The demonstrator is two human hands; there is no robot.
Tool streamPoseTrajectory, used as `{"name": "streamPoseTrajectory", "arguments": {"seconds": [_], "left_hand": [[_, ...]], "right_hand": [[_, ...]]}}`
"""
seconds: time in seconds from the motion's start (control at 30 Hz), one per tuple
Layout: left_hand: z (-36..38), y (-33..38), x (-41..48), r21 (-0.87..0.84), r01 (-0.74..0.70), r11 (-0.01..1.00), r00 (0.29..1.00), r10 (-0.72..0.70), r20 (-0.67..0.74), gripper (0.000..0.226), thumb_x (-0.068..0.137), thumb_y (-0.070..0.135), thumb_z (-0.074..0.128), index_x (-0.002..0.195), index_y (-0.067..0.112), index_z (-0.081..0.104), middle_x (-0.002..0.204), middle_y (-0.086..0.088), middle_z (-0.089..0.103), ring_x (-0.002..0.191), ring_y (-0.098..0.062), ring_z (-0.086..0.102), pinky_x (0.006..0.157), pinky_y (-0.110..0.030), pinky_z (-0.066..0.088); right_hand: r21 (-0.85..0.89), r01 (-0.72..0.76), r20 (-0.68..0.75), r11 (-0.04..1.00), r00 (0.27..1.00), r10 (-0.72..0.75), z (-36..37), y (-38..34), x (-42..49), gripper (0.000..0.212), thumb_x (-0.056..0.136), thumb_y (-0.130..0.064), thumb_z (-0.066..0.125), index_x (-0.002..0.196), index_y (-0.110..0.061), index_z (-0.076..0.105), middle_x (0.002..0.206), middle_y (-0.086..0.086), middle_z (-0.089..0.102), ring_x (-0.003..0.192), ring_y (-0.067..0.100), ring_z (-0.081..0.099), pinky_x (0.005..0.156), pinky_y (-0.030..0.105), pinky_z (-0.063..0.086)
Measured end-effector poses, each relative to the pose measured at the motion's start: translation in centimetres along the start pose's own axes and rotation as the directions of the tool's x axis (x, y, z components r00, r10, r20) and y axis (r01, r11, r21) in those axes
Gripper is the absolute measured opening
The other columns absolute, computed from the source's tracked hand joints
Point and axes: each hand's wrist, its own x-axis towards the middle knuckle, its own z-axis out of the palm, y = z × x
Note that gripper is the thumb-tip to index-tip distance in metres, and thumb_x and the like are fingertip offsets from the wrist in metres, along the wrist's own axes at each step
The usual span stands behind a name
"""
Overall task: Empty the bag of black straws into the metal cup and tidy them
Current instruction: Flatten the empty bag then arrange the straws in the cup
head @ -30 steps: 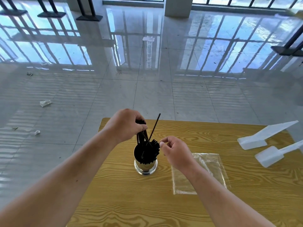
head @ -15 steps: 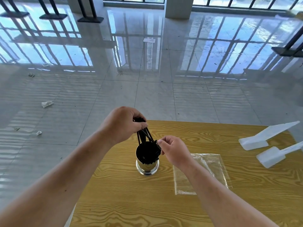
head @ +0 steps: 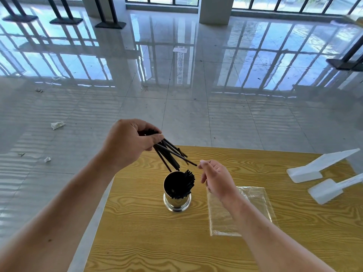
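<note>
The glossy tiled floor (head: 176,107) is filling the upper part of the view and mirroring the window bars. The wood-grain table (head: 149,238) is spreading across the lower right. The empty clear bag (head: 253,205) is lying flat on the table at three o'clock from the metal cup (head: 177,201), partly under the right forearm. Two white plastic pieces (head: 314,167) are sitting well apart from the cup, toward two o'clock near the table's right edge. The left hand (head: 127,144) is hovering at eleven o'clock above the cup, clenching a fanned bunch of black straws (head: 169,154) by their upper ends; their lower tips are pointing down toward the cup's mouth, just above its rim. The right hand (head: 218,179) is hanging just beside the cup at three o'clock, fingers loosely curled and grasping nothing, its fingertip close to the end of one splayed straw. The cup is standing upright on the table near its left edge, and a second cluster of straws (head: 184,185) is leaning inside it against the right wall.
</note>
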Motion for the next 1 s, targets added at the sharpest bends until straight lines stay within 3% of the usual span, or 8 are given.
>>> {"name": "streamPoseTrajectory", "arguments": {"seconds": [0.13,0.23,0.3,0.4,0.63,0.83,0.9,1.0], "left_hand": [[0.0,-0.1,-0.6,-0.064,0.01,0.998,0.999,-0.008,0.031,0.012,0.08,0.02,0.088,0.084,0.029,0.081,0.07,0.011,0.078,0.057,-0.006,0.072,0.059,-0.015,0.057],[-0.2,-0.2,-0.8,-0.141,0.035,0.989,0.998,-0.028,0.051,0.008,0.079,0.023,0.088,0.085,0.027,0.083,0.073,0.005,0.08,0.06,-0.012,0.073,0.064,-0.022,0.062],[-0.3,-0.1,-0.8,-0.175,0.048,0.983,0.997,-0.036,0.067,0.011,0.078,0.027,0.088,0.087,0.03,0.083,0.077,0.002,0.08,0.063,-0.014,0.074,0.067,-0.026,0.064],[-0.5,0.0,-0.7,-0.214,0.073,0.974,0.994,-0.053,0.099,0.013,0.076,0.03,0.087,0.088,0.031,0.084,0.08,0.0,0.081,0.064,-0.013,0.074,0.068,-0.026,0.064],[-0.7,0.1,-0.9,-0.372,0.146,0.917,0.989,-0.139,0.047,0.016,0.071,0.034,0.086,0.085,0.027,0.085,0.079,-0.003,0.081,0.065,-0.012,0.072,0.066,-0.023,0.062],[3.3,-2.3,-1.9,-0.777,0.43,0.459,0.85,-0.497,0.176,0.01,0.066,0.021,0.086,0.075,0.015,0.085,0.076,0.0,0.078,0.062,-0.004,0.07,0.057,-0.016,0.057],[4.9,-3.3,-2.5,-0.828,0.473,0.301,0.793,-0.555,0.251,0.009,0.068,0.016,0.086,0.075,0.012,0.084,0.079,-0.002,0.078,0.065,-0.005,0.072,0.057,-0.016,0.058],[6.8,-4.6,-3.8,-0.848,0.515,0.128,0.739,-0.568,0.363,0.015,0.071,0.014,0.086,0.084,0.006,0.084,0.084,-0.004,0.077,0.068,-0.007,0.072,0.058,-0.016,0.058]], "right_hand": [[0.056,-0.038,-0.007,0.998,0.999,0.038,-0.4,0.2,0.2,0.037,0.108,-0.045,0.052,0.096,-0.016,0.072,0.064,-0.004,0.066,0.047,0.008,0.043,0.045,0.018,0.037],[0.102,-0.112,0.027,0.988,0.994,0.11,-0.7,0.5,0.3,0.019,0.103,-0.025,0.053,0.109,-0.021,0.071,0.07,0.003,0.07,0.048,0.012,0.047,0.044,0.026,0.037],[0.072,-0.133,0.105,0.988,0.987,0.125,-0.8,0.7,0.2,0.039,0.092,-0.01,0.054,0.122,-0.031,0.067,0.077,0.006,0.076,0.051,0.013,0.053,0.044,0.028,0.04],[-0.028,-0.115,0.223,0.993,0.968,0.118,-0.5,0.7,0.1,0.055,0.087,-0.008,0.057,0.127,-0.045,0.06,0.086,0.007,0.08,0.059,0.015,0.062,0.048,0.029,0.048],[0.132,-0.214,0.287,0.968,0.943,0.169,0.1,-0.4,-0.3,0.054,0.079,-0.006,0.06,0.13,-0.025,0.065,0.09,0.008,0.081,0.057,0.015,0.062,0.048,0.027,0.047],[0.346,-0.299,0.576,0.889,0.816,0.05,0.5,-2.8,-1.7,0.073,0.079,-0.033,0.092,0.141,-0.022,0.054,0.104,0.012,0.075,0.068,0.017,0.062,0.054,0.026,0.05],[0.443,-0.3,0.571,0.845,0.821,-0.009,0.8,-4.0,-1.7,0.077,0.07,-0.053,0.095,0.124,-0.011,0.06,0.104,0.01,0.073,0.07,0.017,0.062,0.057,0.027,0.051],[0.561,-0.311,0.503,0.767,0.864,-0.017,0.8,-5.2,-1.2,0.091,0.059,-0.063,0.097,0.131,-0.019,0.063,0.1,0.01,0.073,0.07,0.018,0.063,0.059,0.029,0.052]]}}
